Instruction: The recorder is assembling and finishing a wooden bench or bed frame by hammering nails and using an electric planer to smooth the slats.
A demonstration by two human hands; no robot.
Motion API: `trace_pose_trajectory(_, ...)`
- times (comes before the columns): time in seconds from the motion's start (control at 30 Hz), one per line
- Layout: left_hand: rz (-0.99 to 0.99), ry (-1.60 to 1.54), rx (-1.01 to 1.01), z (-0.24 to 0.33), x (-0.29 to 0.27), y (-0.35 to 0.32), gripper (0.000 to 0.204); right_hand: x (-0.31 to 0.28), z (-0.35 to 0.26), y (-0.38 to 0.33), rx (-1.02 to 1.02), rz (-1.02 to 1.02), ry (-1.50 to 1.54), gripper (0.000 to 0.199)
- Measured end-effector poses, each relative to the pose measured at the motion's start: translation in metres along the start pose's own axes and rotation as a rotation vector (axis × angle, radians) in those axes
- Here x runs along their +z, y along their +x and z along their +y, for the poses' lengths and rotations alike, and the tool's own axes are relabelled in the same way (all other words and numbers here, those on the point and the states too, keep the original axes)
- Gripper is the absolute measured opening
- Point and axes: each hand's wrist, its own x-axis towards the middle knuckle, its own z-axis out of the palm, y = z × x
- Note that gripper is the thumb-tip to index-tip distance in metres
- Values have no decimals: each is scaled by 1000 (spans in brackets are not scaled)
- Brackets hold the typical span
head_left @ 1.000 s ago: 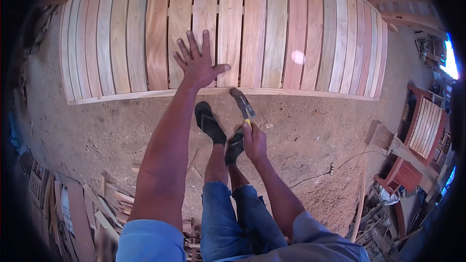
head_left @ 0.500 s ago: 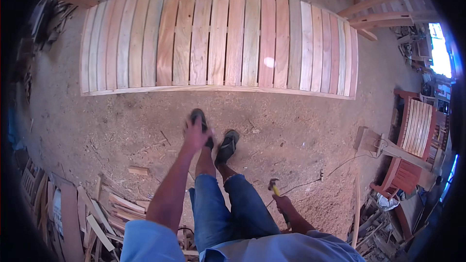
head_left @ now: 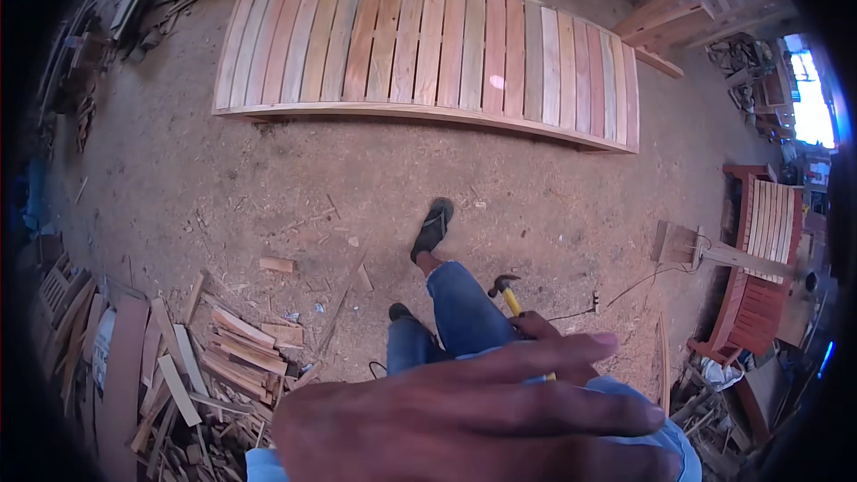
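Left hand (head_left: 446, 415) risen, fingers (head_left: 571, 406) stretched rightward

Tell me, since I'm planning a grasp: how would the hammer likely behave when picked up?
The hammer is probably head-heavy, since its dark claw head looks metal. It would likely feel stiff, as the visible yellow handle runs straight.
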Motion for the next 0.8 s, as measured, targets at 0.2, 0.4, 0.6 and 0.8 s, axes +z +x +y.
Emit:
trace_pose_trajectory(0.2,242,696,45,84,129,-134,27,46,-51,-43,1,37,-63,32)
trace_pose_trajectory(0.4,638,1315,-914,45,275,-379,38,-24,66,12,-98,-157,-364,23)
trace_pose_trajectory(0.6,834,918,-1633,-21,415,-444,49,204,-241,28,-259,-726,-1260,24)
trace_pose_trajectory(0.8,1803,963,-1082,-101,466,-416,49,316,-290,-15,-170,-907,-1868,24)
